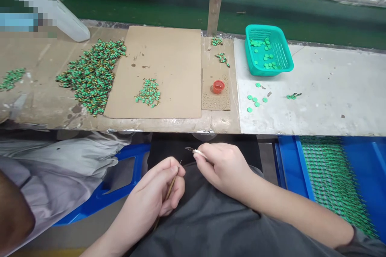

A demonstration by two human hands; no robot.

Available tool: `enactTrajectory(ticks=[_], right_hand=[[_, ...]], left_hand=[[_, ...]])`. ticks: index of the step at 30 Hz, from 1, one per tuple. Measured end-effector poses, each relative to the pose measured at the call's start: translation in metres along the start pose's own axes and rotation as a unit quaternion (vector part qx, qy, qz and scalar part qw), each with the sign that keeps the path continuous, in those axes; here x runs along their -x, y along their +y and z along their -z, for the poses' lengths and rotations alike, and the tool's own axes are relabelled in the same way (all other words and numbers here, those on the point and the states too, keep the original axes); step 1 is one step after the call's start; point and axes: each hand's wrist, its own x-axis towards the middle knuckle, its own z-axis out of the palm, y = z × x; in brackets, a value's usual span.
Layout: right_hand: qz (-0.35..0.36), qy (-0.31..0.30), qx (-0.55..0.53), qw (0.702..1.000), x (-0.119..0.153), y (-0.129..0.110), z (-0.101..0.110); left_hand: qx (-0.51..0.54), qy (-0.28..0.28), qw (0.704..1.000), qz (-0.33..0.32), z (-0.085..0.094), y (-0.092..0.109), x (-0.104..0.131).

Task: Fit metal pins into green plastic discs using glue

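Observation:
My left hand (153, 186) is closed round a thin brown stick (170, 189) whose fine tip pokes up past the thumb. To its right, my right hand (224, 164) grips a small knife (189, 149), its pale handle mostly covered by the fingers and its dark pointed blade aimed left. Both hands are held apart over my lap, just in front of the table edge. Beyond them, several small green-and-gold pieces (149, 93) lie on a cardboard sheet (169, 52). A red cap (218, 86) stands on a smaller speckled piece of cardboard (215, 103).
A large heap of green-and-gold pieces (93, 74) lies left. At right are a teal basket (268, 71) with green discs inside and loose discs (255, 99). A blue tray (304, 168) holds rows of green pieces. A co-worker's sleeve (60, 180) is close on the left.

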Motion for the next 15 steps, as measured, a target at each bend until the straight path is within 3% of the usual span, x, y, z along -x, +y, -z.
enactTrajectory(ticks=[5,8,11,15], right_hand=[[-0.036,0.022,-0.137,0.990,-0.010,-0.004,0.012],[-0.045,0.051,-0.112,0.991,-0.038,-0.001,0.027],[-0.034,0.028,0.046,0.998,-0.099,0.005,0.037],[-0.010,0.052,0.116,0.992,-0.214,0.004,0.035]], left_hand=[[0.060,-0.003,0.998,-0.013,0.005,0.002,-0.005],[0.077,0.001,0.997,-0.025,0.017,0.005,-0.005],[0.077,0.018,0.995,-0.064,0.029,0.007,-0.001],[0.086,0.036,0.989,-0.112,0.028,0.014,0.008]])
